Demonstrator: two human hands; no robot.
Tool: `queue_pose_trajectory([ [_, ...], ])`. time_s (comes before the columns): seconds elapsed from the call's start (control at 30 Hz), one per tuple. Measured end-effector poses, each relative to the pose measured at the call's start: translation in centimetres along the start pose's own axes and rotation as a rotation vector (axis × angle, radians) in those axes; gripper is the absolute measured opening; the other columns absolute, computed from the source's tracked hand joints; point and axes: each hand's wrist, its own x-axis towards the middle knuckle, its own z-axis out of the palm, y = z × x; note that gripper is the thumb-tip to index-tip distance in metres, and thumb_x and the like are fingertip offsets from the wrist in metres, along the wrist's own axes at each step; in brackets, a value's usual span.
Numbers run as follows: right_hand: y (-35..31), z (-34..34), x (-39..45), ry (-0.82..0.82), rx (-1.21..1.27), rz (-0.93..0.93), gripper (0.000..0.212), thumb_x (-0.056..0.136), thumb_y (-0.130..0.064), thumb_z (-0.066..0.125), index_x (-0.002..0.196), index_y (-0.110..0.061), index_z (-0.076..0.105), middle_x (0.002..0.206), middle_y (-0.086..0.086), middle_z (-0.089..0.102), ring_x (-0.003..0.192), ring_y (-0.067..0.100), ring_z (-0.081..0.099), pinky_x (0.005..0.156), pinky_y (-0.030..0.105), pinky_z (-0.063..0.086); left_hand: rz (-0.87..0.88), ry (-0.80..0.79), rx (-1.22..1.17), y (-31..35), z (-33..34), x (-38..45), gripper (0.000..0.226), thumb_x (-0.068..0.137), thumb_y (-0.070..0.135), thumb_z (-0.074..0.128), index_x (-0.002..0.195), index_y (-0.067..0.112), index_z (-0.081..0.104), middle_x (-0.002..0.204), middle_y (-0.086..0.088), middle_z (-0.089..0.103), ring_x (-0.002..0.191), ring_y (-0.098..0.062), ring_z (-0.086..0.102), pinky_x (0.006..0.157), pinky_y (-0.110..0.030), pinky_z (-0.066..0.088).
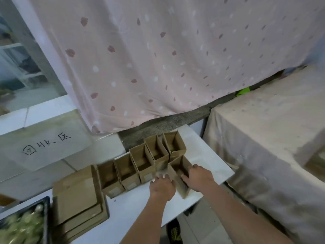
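Grips the small open box (175, 173) in the lower centre of the frame with the right hand (199, 178), fingers curled over its right wall, thumb at the near rim. Presses the left hand (162, 188) against the box's left side, fingers stretched and spread, tips blurred. Upright on the white table (207, 155), open top up, just below the upper-right end of the row of open boxes (146, 161); cannot tell whether touching that row. Five boxes in the row, side by side, on a diagonal from lower left to upper right. Left of the row, on the same table, a stack of flat cardboard (77, 196). In the lower-left corner, a dark tray (47, 217) of pale green pieces. At the left edge, a paper sheet (44, 147) with handwritten marks. Across the top, a pink dotted curtain (158, 59).
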Motion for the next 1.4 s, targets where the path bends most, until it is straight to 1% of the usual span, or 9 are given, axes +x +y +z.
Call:
queue_pose_trajectory([
  [0.2, 2.7, 1.4, 4.2, -0.077, -0.041, 0.065, 0.051, 0.1, -0.051, 0.041, 0.134, -0.013, 0.043, 0.128, 0.008, 0.053, 0.115, 0.026, 0.055, 0.083, 0.035, 0.045, -0.053, -0.108, -0.217, 1.7, 1.1, 4.2, 0.046, 0.107, 0.036, 0.029, 0.143, 0.011, 0.043, 0.141, -0.015, 0.048, 0.128, -0.033, 0.048, 0.103, -0.044, 0.043],
  [0.33, 3.4, 2.1, 7.5, -0.164, -0.04, 0.1, 0.043, 0.099, -0.045, 0.047, 0.127, -0.012, 0.046, 0.124, 0.007, 0.057, 0.113, 0.025, 0.057, 0.085, 0.035, 0.047, -0.131, -0.191, -0.483, 3.0, 1.5, 7.0, 0.046, 0.106, 0.047, 0.03, 0.129, 0.017, 0.056, 0.13, -0.01, 0.06, 0.116, -0.028, 0.059, 0.102, -0.041, 0.048],
  [0.47, 3.5, 2.7, 9.9, -0.228, -0.051, 0.115, 0.029, 0.1, -0.031, 0.048, 0.122, -0.013, 0.05, 0.119, 0.007, 0.06, 0.109, 0.026, 0.06, 0.077, 0.032, 0.043, -0.244, -0.243, -0.669, 3.4, 1.4, 9.7, 0.036, 0.106, 0.033, 0.039, 0.128, 0.012, 0.059, 0.129, -0.013, 0.063, 0.116, -0.028, 0.06, 0.103, -0.038, 0.049],
  [0.67, 3.7, 2.6, 11.5, -0.283, -0.027, 0.2, 0.023, 0.098, -0.017, 0.05, 0.12, -0.014, 0.056, 0.12, 0.007, 0.06, 0.11, 0.025, 0.06, 0.082, 0.03, 0.046, -0.277, -0.331, -0.88, 4.3, 0.8, 11.5, 0.036, 0.107, 0.024, 0.036, 0.13, 0.005, 0.057, 0.131, -0.016, 0.06, 0.119, -0.031, 0.058, 0.105, -0.04, 0.048],
  [0.83, 6.3, 0.3, 11.1, -0.245, -0.143, 0.177, 0.022, 0.096, -0.016, 0.05, 0.117, -0.012, 0.056, 0.118, 0.008, 0.061, 0.108, 0.024, 0.061, 0.079, 0.029, 0.046, -0.344, -0.551, -1.31, 6.1, -0.9, 12.1, 0.057, 0.102, 0.055, 0.036, 0.13, 0.009, 0.053, 0.123, -0.015, 0.063, 0.106, -0.03, 0.064, 0.095, -0.04, 0.053],
  [1.07, 12.4, -3.4, 8.9, -0.131, -0.26, 0.145, 0.03, 0.091, -0.007, 0.046, 0.116, -0.019, 0.058, 0.103, 0.002, 0.067, 0.094, 0.024, 0.068, 0.072, 0.031, 0.048, -0.361, -0.779, -1.432, 10.7, -4.3, 13.5, 0.075, 0.09, 0.077, 0.038, 0.096, 0.005, 0.062, 0.088, -0.016, 0.074, 0.1, -0.032, 0.068, 0.09, -0.042, 0.055],
  [1.17, 15.0, -4.5, 9.0, -0.042, -0.238, 0.064, 0.043, 0.089, -0.008, 0.046, 0.129, -0.022, 0.051, 0.105, 0.001, 0.069, 0.09, 0.024, 0.069, 0.067, 0.032, 0.048, -0.389, -0.672, -1.401, 13.6, -6.0, 14.3, 0.073, 0.084, 0.077, 0.05, 0.111, 0.009, 0.06, 0.101, -0.014, 0.069, 0.099, -0.03, 0.065, 0.089, -0.042, 0.054],
  [1.3, 18.4, -4.9, 9.5, 0.052, -0.267, -0.094, 0.063, 0.095, -0.013, 0.044, 0.154, -0.027, 0.028, 0.149, -0.001, 0.046, 0.107, 0.021, 0.066, 0.075, 0.031, 0.052, -0.411, -0.512, -1.393, 17.4, -7.5, 15.2, 0.081, 0.086, 0.07, 0.059, 0.14, 0.012, 0.046, 0.122, -0.008, 0.058, 0.096, -0.025, 0.058, 0.081, -0.037, 0.053],
  [1.4, 21.1, -5.1, 9.9, 0.154, -0.133, -0.215, 0.057, 0.095, -0.021, 0.054, 0.15, -0.029, 0.04, 0.149, -0.005, 0.049, 0.112, 0.017, 0.065, 0.08, 0.03, 0.054, -0.408, -0.423, -1.404, 19.4, -7.1, 15.4, 0.08, 0.085, 0.064, 0.066, 0.142, 0.013, 0.044, 0.117, -0.007, 0.056, 0.104, -0.026, 0.055, 0.091, -0.039, 0.046],
])
